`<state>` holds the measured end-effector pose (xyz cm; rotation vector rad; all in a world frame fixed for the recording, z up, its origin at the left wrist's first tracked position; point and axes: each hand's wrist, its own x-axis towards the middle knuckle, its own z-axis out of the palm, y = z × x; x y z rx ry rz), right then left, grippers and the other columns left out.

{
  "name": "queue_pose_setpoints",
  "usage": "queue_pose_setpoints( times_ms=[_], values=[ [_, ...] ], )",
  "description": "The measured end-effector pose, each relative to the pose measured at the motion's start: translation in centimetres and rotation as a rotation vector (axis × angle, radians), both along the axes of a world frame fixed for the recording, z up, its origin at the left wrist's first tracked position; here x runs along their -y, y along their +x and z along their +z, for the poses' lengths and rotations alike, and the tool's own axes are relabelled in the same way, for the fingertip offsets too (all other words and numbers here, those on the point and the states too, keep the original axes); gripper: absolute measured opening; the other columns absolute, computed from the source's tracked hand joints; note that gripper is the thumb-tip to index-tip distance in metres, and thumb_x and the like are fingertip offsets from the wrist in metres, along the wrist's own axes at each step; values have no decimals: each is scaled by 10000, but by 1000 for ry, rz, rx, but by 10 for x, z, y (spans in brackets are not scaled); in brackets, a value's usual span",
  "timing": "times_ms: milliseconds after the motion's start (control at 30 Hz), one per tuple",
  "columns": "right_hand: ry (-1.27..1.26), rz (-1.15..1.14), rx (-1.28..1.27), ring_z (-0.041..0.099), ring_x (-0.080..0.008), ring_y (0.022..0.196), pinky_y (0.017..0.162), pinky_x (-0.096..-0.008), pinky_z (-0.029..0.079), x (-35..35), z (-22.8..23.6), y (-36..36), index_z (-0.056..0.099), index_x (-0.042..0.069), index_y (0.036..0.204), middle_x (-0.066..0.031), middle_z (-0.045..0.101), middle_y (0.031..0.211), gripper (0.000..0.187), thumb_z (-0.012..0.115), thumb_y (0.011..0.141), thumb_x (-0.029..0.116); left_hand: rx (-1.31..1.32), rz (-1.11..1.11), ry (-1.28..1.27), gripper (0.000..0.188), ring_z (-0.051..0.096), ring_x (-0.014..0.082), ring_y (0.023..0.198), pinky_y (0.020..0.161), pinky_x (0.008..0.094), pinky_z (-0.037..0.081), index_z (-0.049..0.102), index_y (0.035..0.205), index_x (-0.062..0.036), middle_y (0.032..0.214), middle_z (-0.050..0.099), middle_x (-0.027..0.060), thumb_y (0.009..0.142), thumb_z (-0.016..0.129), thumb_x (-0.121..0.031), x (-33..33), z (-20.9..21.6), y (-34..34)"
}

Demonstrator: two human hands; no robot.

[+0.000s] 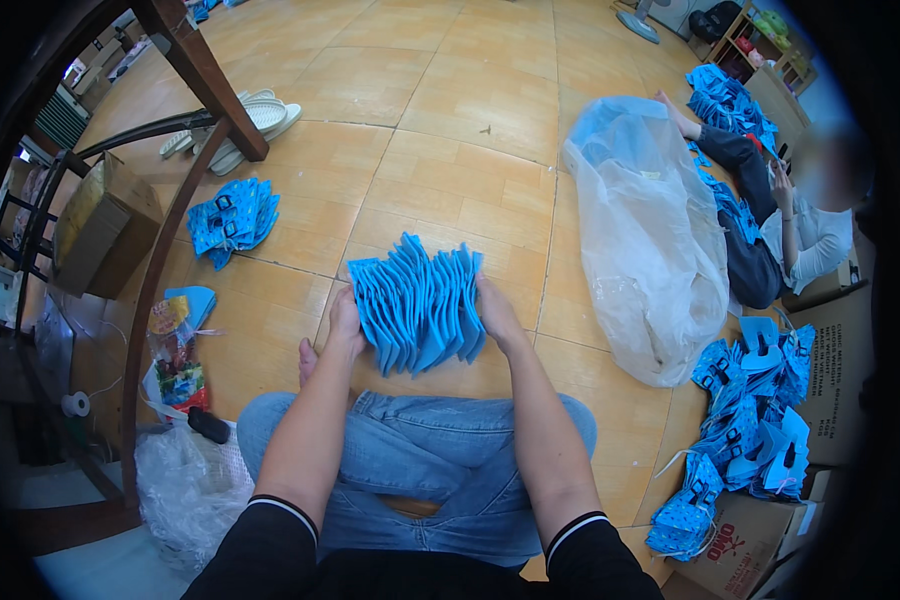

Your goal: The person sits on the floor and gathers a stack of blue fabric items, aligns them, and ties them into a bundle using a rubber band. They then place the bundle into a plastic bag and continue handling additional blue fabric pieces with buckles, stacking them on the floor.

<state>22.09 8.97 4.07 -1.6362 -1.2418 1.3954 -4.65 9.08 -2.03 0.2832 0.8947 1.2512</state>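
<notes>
A thick row of blue flat pieces (418, 305), soft and wavy at the edges, stands on edge in front of my crossed legs. My left hand (344, 320) grips its left end, and my right hand (496, 308) closes on the right end. Some of my fingers are hidden behind the pieces. Slightly fanned, the pieces show narrow gaps between them; what they are made of I cannot tell.
To the left lie a bundle of blue printed pieces (232, 218), sandals (260, 115) and a wooden chair frame (195, 65). A translucent plastic bag (650, 240) lies right, beside a seated person (805, 235). More blue bundles (750, 410) and cardboard boxes (735, 545) stand lower right.
</notes>
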Motion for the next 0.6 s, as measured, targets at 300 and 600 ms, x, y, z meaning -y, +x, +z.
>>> queue_pose_setpoints(
  times_ms=[300,600],
  values=[
    [-49,58,317,543,-293,1178,916,-362,459,13,38,-18,437,-51,1339,-246,578,1224,873,610,808,621,-1123,387,-75,157,642,257,768,717,383,499,547,987,-17,835,657,129,948,467,-147,3,34,9],
    [63,-185,-398,500,-222,1194,1015,-336,405,22,7,-53,185,-27,1389,-167,474,1320,968,836,710,198,-1469,121,89,183,583,348,995,833,431,446,495,1081,-41,1026,595,202,941,452,-151,25,103,40]
  ],
)
